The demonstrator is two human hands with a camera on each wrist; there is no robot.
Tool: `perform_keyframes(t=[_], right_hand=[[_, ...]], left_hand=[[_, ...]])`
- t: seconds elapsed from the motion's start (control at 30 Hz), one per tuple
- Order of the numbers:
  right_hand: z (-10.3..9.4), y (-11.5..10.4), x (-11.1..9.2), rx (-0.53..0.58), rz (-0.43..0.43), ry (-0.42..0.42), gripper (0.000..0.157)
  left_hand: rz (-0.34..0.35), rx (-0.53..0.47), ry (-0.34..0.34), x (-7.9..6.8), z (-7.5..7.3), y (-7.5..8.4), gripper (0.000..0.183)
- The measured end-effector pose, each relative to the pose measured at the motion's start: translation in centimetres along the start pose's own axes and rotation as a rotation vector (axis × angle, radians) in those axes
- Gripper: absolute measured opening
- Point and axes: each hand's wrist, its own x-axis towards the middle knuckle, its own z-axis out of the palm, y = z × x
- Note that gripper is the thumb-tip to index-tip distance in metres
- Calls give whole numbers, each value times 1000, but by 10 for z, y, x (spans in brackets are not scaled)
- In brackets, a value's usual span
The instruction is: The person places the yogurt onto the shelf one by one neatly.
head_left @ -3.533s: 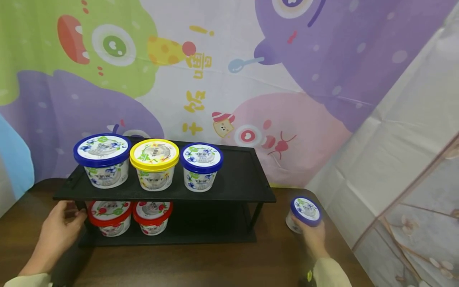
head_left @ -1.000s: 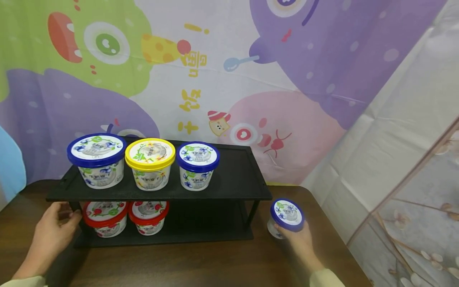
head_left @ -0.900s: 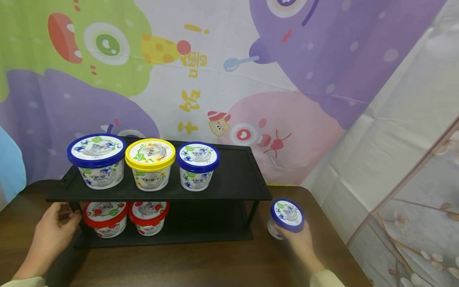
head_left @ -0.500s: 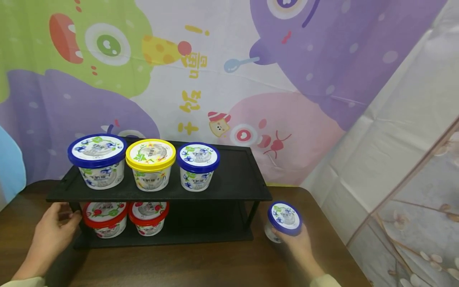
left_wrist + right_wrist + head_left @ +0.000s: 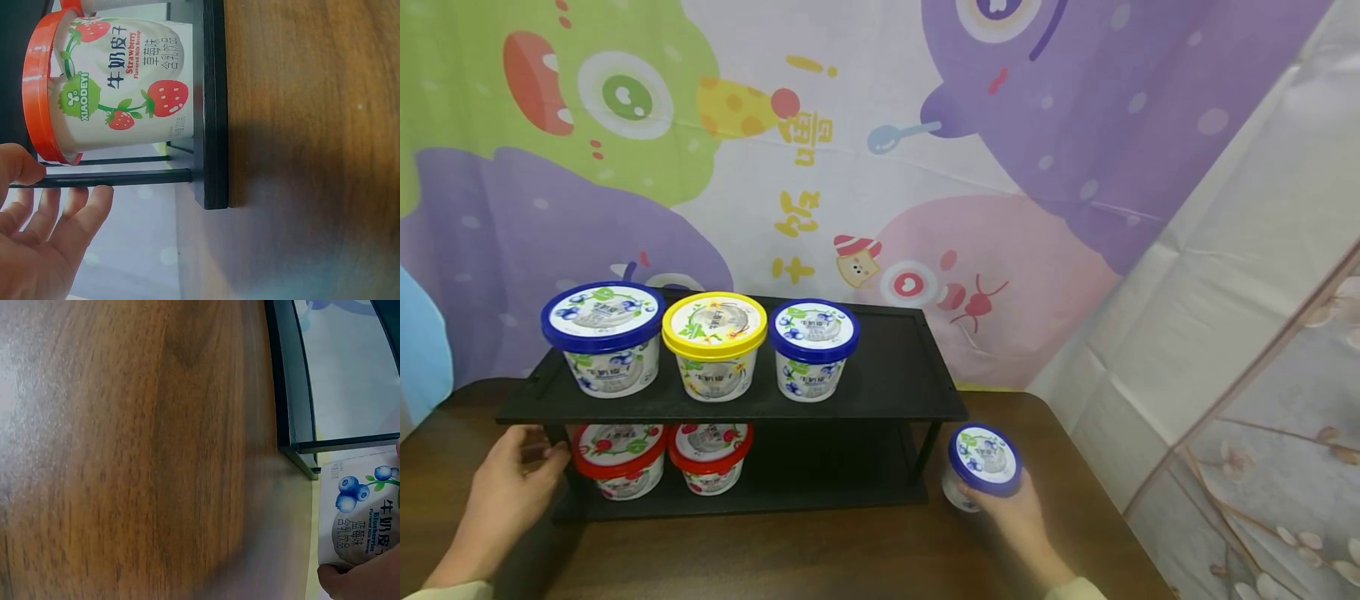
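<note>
My right hand (image 5: pixel 1018 517) grips a white tub with a blue lid (image 5: pixel 985 460), just right of the black two-tier rack (image 5: pixel 887 375). In the right wrist view, blueberries show on that tub's side (image 5: pixel 359 512), with a fingertip (image 5: pixel 334 581) against its base. My left hand (image 5: pixel 512 492) holds the rack's left front post (image 5: pixel 125 179), thumb on one side and fingers on the other. Beside it on the lower shelf is a red-lidded strawberry tub (image 5: pixel 131 81); a second red-lidded tub (image 5: pixel 711 458) is right of that.
On the upper shelf stand a large blue-lidded tub (image 5: pixel 612 367), a yellow-lidded tub (image 5: pixel 717 375) and a smaller blue-lidded tub (image 5: pixel 808 375). The rack rests on a brown wooden table (image 5: pixel 760 558). A cartoon-print cloth (image 5: pixel 880 192) hangs behind, and a pale curtain (image 5: pixel 1247 333) at the right.
My right hand has brought the blue-lidded tub leftward, from the table's right side to close by the rack. The left hand stays on the post; the head view has shifted slightly.
</note>
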Motion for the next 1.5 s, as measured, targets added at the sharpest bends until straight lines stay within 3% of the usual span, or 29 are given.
perform_keyframes(t=[0.4,1.23,1.5], right_hand=[[5,-3,-7,-27,-12,-17,104],[15,-12,-19,1,-32,-61,97],[19,-16,-25,3,-48,-68,96]], left_hand=[[-28,-5,-15,1,0,1,44],[36,-6,28,-2,1,-1,40],[12,-5,-5,0,-1,1,42]])
